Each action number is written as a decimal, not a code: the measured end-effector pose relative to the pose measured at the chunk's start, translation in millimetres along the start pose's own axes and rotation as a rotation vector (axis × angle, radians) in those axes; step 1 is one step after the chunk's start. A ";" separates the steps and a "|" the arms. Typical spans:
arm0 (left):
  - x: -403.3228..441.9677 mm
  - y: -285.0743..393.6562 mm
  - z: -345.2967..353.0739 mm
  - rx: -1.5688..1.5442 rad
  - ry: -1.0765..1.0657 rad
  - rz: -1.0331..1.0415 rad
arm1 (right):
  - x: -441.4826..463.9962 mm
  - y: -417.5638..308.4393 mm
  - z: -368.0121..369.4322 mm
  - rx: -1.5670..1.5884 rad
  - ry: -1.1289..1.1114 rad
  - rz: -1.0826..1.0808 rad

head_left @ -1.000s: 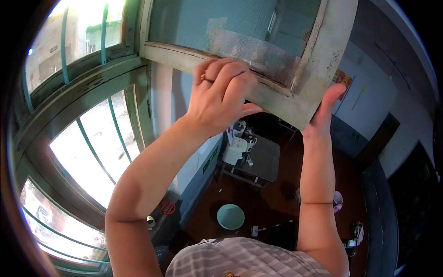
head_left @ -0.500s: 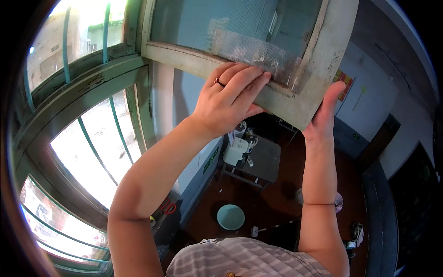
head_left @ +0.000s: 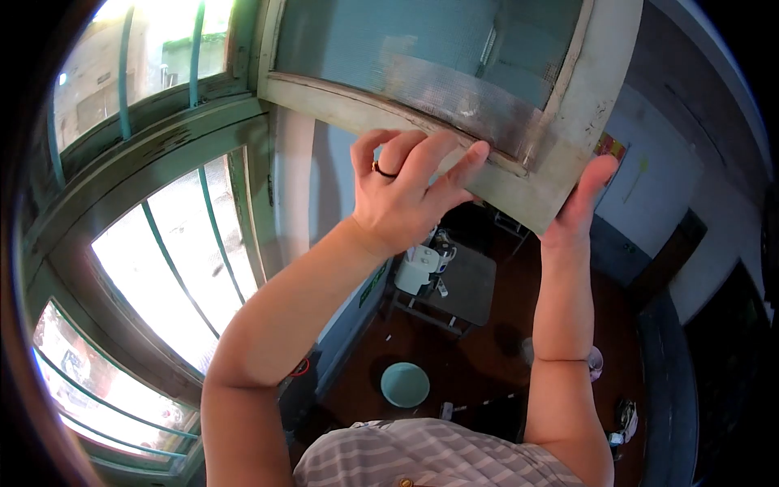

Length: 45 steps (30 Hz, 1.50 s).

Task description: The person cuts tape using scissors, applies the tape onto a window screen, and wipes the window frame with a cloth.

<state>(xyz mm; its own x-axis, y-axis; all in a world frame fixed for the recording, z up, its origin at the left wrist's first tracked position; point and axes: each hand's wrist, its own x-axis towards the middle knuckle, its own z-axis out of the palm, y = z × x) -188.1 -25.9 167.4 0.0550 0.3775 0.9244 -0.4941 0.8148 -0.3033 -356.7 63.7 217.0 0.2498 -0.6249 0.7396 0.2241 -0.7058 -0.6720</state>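
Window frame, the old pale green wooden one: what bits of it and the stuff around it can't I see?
Head view:
- Pale green wooden window frame: its top is cut off by the picture's upper edge.
- Right hand: most fingers are hidden behind the frame.
- Curved red thing: mostly hidden by the left arm.
- Writing on the boxy white thing: too small.

L hand point(head_left: 410, 187), w/ dark ring point(head_left: 383, 171), is at the btm rail of the pale sash point(head_left: 519, 188), 12-1 o'clock; R hand point(head_left: 574, 209) holds its lower corner, approx 2-3. Barred window point(head_left: 174, 243) at 9, grey table point(head_left: 471, 286) at 4, green basin point(head_left: 405, 385) at 6.
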 end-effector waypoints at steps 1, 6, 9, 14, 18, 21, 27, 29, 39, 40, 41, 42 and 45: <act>-5.1 1.7 4.8 0.005 0.061 -0.021 | 0.9 2.1 -6.7 0.135 -0.086 0.006; -11.2 -5.8 8.8 -0.127 0.048 -0.130 | 2.9 9.4 -20.8 0.349 -0.225 -0.053; -10.5 -14.5 8.0 -0.171 -0.003 -0.130 | 7.8 10.4 -22.5 0.307 -0.219 -0.127; -8.9 -24.5 8.3 -0.268 -0.051 -0.115 | 10.9 9.6 -23.9 0.223 -0.112 -0.139; -7.7 -30.6 -3.4 -0.311 -0.092 -0.235 | 6.8 4.8 -23.0 0.088 0.062 -0.096; -4.7 -33.2 -8.8 -0.268 -0.141 -0.242 | 6.5 3.2 -25.9 0.091 0.012 -0.078; -8.2 -26.9 -6.9 -0.283 -0.177 -0.184 | 7.1 -1.2 -19.0 0.228 -0.042 -0.023; -7.5 -20.7 -6.7 -0.300 -0.175 -0.177 | 6.4 -0.7 -15.4 0.204 -0.011 -0.027; -2.1 -9.6 -7.4 -0.348 -0.197 -0.264 | 4.3 0.8 -11.5 0.208 0.015 -0.057; -2.5 -9.9 -7.3 -0.345 -0.199 -0.252 | 3.8 1.1 -13.5 0.203 0.016 -0.054; -2.7 -10.6 -6.6 -0.310 -0.196 -0.214 | 3.4 0.8 -14.5 0.199 0.020 -0.052; -2.8 -11.2 -5.6 -0.274 -0.193 -0.175 | 3.0 -0.5 -14.8 0.222 -0.003 -0.033; -4.4 -13.6 -1.7 -0.265 -0.171 -0.105 | 1.9 -2.7 -13.5 0.184 0.016 -0.011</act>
<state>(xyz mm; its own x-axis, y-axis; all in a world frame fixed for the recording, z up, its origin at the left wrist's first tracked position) -180.2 -37.9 167.1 -0.0639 0.2244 0.9724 -0.2497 0.9398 -0.2333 -369.6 59.9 220.7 0.2315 -0.6243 0.7461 0.3955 -0.6403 -0.6584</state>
